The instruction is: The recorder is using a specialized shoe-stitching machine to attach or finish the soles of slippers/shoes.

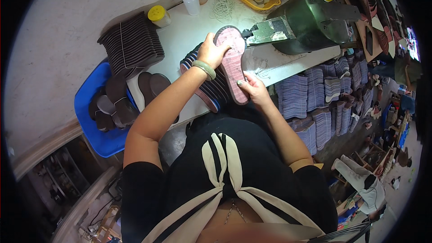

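Note:
A shoe sole [234, 69] with a pink patterned face and a dark rim is held up over the table's front edge. Its upper part is gripped by my left hand [211, 53], the thumb lying across the pink face. My right hand [254, 91] pinches the narrower lower end between thumb and fingers. Just right of the sole's top is the narrow arm of a green machine [306, 22]; whether they touch I cannot tell. Beneath my left wrist and behind the sole lies a row of striped soles [209, 91], partly hidden.
A bundle of tied dark soles [132, 45] stands left on the white table [180, 36]. Beside it is a blue tub [90, 94] holding more soles. Further back are a yellow-lidded jar [159, 16], a blue-capped bottle [191, 2] and a yellow basket [256, 4]. Stacked soles [294, 94] fill the right.

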`<move>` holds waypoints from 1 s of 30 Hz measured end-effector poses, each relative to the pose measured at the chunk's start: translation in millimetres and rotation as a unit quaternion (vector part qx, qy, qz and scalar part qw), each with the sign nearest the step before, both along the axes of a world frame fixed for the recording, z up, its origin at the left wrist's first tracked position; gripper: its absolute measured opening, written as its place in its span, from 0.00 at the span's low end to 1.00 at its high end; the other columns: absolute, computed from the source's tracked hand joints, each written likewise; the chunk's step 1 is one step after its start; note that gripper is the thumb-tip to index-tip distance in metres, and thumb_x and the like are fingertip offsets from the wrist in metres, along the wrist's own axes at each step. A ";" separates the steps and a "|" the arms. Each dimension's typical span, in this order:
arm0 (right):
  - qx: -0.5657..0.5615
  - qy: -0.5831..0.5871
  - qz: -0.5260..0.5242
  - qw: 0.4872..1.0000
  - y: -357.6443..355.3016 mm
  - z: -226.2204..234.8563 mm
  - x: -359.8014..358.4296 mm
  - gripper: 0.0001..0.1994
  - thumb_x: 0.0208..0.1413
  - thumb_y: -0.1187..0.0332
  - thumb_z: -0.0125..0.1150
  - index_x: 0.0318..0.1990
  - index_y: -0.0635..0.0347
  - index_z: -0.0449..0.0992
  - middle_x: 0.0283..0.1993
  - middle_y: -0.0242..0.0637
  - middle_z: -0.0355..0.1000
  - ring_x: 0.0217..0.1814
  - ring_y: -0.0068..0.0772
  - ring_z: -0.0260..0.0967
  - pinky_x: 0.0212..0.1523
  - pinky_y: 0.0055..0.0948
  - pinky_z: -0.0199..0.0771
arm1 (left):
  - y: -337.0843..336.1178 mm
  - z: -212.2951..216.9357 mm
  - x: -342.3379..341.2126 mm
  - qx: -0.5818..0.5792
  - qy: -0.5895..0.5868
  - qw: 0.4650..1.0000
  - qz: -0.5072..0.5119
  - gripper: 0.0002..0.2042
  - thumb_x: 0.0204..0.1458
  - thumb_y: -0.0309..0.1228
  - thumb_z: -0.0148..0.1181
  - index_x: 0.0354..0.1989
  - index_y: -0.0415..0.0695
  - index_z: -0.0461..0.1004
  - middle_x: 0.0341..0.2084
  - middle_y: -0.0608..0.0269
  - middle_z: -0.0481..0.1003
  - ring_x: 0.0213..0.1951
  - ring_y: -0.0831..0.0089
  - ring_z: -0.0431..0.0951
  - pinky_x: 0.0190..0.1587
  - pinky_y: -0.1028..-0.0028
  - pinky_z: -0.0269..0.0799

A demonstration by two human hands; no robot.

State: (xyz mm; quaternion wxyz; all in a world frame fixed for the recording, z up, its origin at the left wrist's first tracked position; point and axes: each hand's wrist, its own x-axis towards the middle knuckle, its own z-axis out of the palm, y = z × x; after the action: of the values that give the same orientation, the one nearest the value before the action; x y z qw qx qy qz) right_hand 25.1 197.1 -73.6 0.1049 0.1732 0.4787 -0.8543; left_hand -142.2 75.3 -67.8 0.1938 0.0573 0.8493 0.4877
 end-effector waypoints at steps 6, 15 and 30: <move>0.033 0.007 -0.019 0.999 21.6 2.3 -1.9 0.19 0.58 0.71 0.51 0.56 0.69 0.64 0.49 0.36 0.70 0.47 0.20 0.68 0.49 0.20 0.66 | 3.8 4.0 1.3 -0.027 0.003 0.999 0.025 0.28 0.41 0.46 0.65 0.42 0.37 0.66 0.38 0.42 0.74 0.42 0.50 0.75 0.46 0.63 0.69; 0.064 -0.011 -0.021 0.998 56.4 0.3 -18.0 0.16 0.57 0.71 0.54 0.52 0.70 0.69 0.44 0.35 0.73 0.41 0.19 0.70 0.44 0.18 0.69 | 16.4 1.9 -5.8 -0.059 0.030 0.995 0.079 0.29 0.41 0.48 0.65 0.40 0.36 0.65 0.37 0.39 0.73 0.41 0.48 0.74 0.45 0.61 0.69; 0.261 0.035 0.031 0.964 -32.3 -6.4 -41.1 0.16 0.52 0.71 0.59 0.49 0.63 0.71 0.31 0.30 0.74 0.31 0.15 0.67 0.34 0.20 0.70 | -52.5 -51.0 -16.2 -0.037 0.147 0.974 0.167 0.29 0.50 0.51 0.56 0.49 0.36 0.66 0.45 0.44 0.70 0.46 0.54 0.71 0.50 0.66 0.66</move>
State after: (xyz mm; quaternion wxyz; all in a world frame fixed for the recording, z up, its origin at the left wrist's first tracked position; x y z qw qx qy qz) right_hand -16.1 164.8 -80.1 0.0659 0.1494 0.6939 -0.7013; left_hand -158.4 22.8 -118.8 -0.0147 -0.0212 0.8833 0.4681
